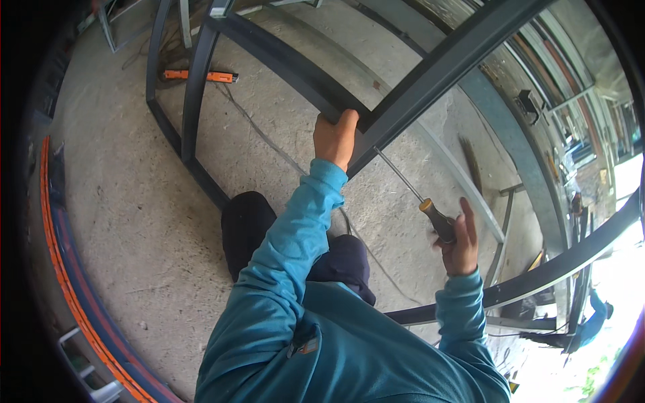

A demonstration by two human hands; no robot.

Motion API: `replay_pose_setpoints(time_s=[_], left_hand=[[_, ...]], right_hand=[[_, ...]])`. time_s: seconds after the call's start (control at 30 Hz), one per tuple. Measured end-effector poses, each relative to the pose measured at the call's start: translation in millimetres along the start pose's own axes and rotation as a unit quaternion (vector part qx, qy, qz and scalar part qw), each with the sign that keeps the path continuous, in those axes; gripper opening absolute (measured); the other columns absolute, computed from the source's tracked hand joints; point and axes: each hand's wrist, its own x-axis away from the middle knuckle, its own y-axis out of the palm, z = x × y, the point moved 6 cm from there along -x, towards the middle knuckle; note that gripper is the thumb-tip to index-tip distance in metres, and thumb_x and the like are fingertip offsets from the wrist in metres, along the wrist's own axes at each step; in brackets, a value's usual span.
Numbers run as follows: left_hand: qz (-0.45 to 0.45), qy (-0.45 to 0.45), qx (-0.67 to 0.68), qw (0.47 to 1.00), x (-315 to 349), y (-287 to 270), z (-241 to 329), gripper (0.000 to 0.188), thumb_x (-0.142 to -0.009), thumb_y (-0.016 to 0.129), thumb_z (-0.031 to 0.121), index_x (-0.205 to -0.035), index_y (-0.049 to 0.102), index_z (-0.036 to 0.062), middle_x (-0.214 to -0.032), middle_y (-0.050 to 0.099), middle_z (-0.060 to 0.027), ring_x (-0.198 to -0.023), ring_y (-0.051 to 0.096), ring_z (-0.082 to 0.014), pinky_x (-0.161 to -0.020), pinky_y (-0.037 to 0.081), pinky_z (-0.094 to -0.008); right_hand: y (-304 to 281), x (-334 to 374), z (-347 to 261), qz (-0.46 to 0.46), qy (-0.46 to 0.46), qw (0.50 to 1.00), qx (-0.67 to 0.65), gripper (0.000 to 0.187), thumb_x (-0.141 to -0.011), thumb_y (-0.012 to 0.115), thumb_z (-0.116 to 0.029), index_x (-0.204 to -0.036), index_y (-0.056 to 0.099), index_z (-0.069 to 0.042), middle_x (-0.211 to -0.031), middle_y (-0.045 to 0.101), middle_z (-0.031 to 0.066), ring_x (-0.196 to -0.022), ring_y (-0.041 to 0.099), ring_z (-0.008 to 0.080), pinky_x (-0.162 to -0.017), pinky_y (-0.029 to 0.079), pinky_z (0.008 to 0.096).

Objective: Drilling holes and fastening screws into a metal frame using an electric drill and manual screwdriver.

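My left hand [334, 140] is wrapped round a dark grey metal frame [430, 84] at the corner where two of its bars meet. In my right hand [460, 240] is a screwdriver [435, 216] with a dark and yellow handle and a long thin shaft. Its tip reaches the side of the bar, just right of my left hand. My right index finger points away from the handle while the other fingers close on it. Whatever the tip touches is too small to make out.
An orange tool-like bar [201, 76] lies on the concrete floor [154, 221], with a cable [259, 131] running from near it. Long orange strips [57, 248] line the left side. At right stand metal beams [521, 154] and stacked profiles; a person in blue [591, 322] is beyond.
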Motion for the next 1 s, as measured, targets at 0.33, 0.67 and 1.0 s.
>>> replay_pose_setpoints(time_s=[0.33, 0.67, 1.0], left_hand=[[0.031, 0.03, -0.024, 0.999, 3.7, -2.8, 5.8, 0.054, -0.075, 0.065, 0.032, -0.104, 0.056, -0.0129, -0.103, 0.065, -0.025, -0.094, 0.064, -0.0338, -0.085, 0.051, -0.0397], [0.025, 0.034, -0.085, 0.996, 4.8, -7.0, 12.1, 0.058, -0.079, 0.062, 0.038, -0.104, 0.056, -0.0139, -0.102, 0.065, -0.0268, -0.093, 0.064, -0.0348, -0.083, 0.051, -0.0404], [0.024, 0.043, -0.119, 0.992, 9.1, -6.4, 19.1, 0.067, -0.084, 0.062, 0.048, -0.106, 0.056, -0.0152, -0.102, 0.065, -0.0319, -0.1, 0.065, -0.0433, -0.089, 0.051, -0.0429]], right_hand=[[23.3, 11.9, -34.4, -0.075, -0.446, 0.748, 0.486, 0.035, -0.099, 0.051, -0.014, -0.131, 0.05, 0.0, -0.083, 0.062, 0.0075, -0.068, 0.06, 0.0134, -0.062, 0.048, 0.0243], [4.5, -0.7, -19.0, 0.034, -0.011, 0.948, 0.317, 0.048, -0.094, 0.064, -0.023, -0.133, 0.05, 0.001, -0.105, 0.062, 0.0126, -0.086, 0.062, 0.0143, -0.07, 0.052, 0.024], [-1.4, -1.0, -4.8, -0.026, -0.002, 0.973, 0.228, 0.045, -0.097, 0.055, -0.014, -0.139, 0.042, -0.002, -0.115, 0.062, 0.0132, -0.086, 0.064, 0.0182, -0.064, 0.05, 0.0234]])
